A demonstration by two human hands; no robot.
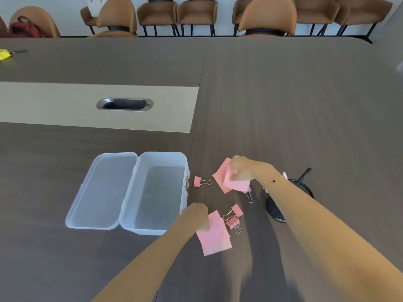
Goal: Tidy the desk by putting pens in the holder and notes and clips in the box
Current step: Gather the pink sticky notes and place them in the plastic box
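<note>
A dark wood-grain bench (283,101) in a meeting room, with tan chairs (267,16) ranged along its far edge, carries the work. The clear box (161,192) stands open near the middle, its lid (102,190) folded out flat to the left.

The left hand (196,216) is closed in a pinch on the near pink notes (214,236), just beside the box's right wall. The box therefore lies immediately to the left of that hand, so a short carry leftward over the rim would be judged enough.

The right hand (242,168) is closed on the far pink notes (229,179), farther from the box. A lone clip (200,182) lies between box and far notes; two clips (234,216) touch each other beside the near notes, and another clip (248,194) shows under the far notes. The mesh holder (277,210), with a dark pen (304,174) in it, stands behind the right forearm.
</note>
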